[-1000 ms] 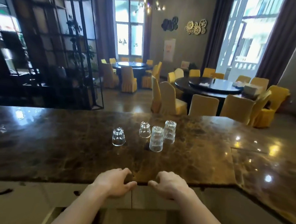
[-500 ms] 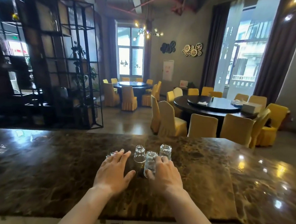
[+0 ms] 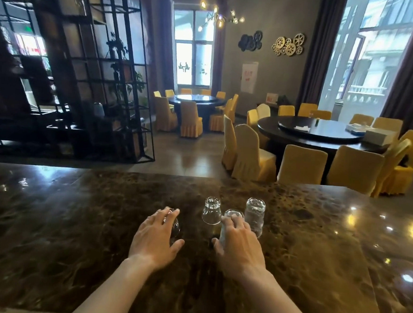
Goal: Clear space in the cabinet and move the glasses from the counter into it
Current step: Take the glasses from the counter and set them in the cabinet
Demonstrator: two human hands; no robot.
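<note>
- Four clear glasses stand upside down near the middle of the dark marble table (image 3: 74,220), grouped close together.
- Your left hand (image 3: 154,237) covers the leftmost glass (image 3: 174,228), fingers draped over its top and thumb spread to the side; whether the grip is closed on it cannot be told.
- Your right hand (image 3: 239,244) wraps the tall glass (image 3: 230,218) at the front of the group, fingers curled over its upturned base and thumb against its near side.
- Between your hands, slightly farther back, the short flared glass (image 3: 212,210) stands free.
- Just behind your right fingers, the second tall glass (image 3: 254,213) stands untouched.
- Beyond the table's far edge, round dining tables (image 3: 319,132) ringed with yellow-covered chairs (image 3: 252,154) fill the room; a black metal shelving unit (image 3: 108,76) stands at left.
</note>
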